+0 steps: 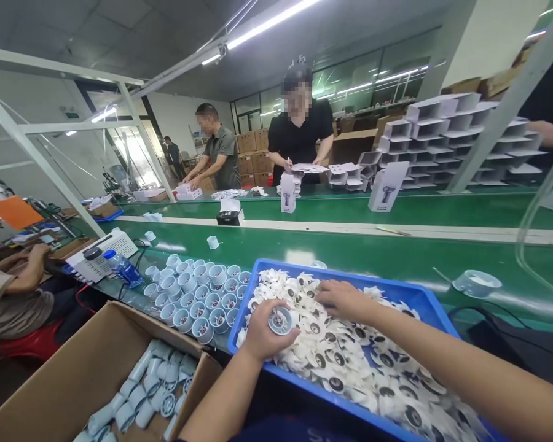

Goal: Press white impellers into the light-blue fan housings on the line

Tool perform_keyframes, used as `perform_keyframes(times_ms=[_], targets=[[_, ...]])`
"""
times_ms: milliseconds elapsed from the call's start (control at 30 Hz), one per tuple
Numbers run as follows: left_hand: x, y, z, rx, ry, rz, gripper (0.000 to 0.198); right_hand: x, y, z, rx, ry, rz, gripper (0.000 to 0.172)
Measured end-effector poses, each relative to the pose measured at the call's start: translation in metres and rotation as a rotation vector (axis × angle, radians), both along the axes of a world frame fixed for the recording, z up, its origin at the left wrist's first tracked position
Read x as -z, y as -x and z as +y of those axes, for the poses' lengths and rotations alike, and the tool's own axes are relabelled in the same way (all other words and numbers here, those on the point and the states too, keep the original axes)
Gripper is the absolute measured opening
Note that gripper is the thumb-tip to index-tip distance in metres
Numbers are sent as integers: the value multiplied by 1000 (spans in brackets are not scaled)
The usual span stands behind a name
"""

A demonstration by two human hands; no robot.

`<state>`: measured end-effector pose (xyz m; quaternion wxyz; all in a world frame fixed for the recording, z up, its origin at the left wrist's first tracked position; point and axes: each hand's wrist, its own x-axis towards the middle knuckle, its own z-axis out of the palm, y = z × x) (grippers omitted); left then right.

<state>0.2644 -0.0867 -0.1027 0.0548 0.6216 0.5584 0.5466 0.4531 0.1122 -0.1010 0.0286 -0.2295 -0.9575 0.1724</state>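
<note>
- Left hand (268, 331): I grip a round plastic part (281, 320) closed in my fingers, over the blue tray's (350, 277) left corner
- Right hand (343, 299): open, resting on white parts (350, 362) heaped in the tray

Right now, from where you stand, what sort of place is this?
Probably a factory assembly and packing line: a long green conveyor belt, a blue plastic tray heaped with white moulded parts, and stacked white cartons beside brown shipping boxes.

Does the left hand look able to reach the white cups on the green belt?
Probably yes: the left hand is beside the blue tray's rim, and the white cups stand just beyond it.
</note>
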Motion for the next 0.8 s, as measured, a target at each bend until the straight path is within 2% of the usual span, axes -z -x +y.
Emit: perform_keyframes(times_ms=[133, 233, 300, 367, 433, 500, 633, 800], targets=[[4, 4, 2, -84, 8, -83, 42, -3, -3, -7, 112, 214, 244, 31], [1, 4, 2, -135, 58, -204, 52, -15, -11, -25, 208, 514, 459, 48], [-7, 1, -1, -92, 114, -272, 58, -27, -19, -43, 225, 775, 587, 57], [-19, -4, -3, 10, 168, -273, 59, -38, -26, -62, 235, 1019, 693, 57], [-33, -9, -4, 90, 214, -210, 56, -48, -31, -77, 253, 1213, 775, 52], [-45, -14, -2, 103, 237, -105, 56, -55, -35, -86, 264, 1350, 835, 48], [-57, -26, 1, 120, 184, 123, 59, -62, -40, -94, 237, 1474, 893, 45], [-61, -36, 2, 154, 98, 261, 63, -65, -45, -94, 204, 1436, 909, 42]])
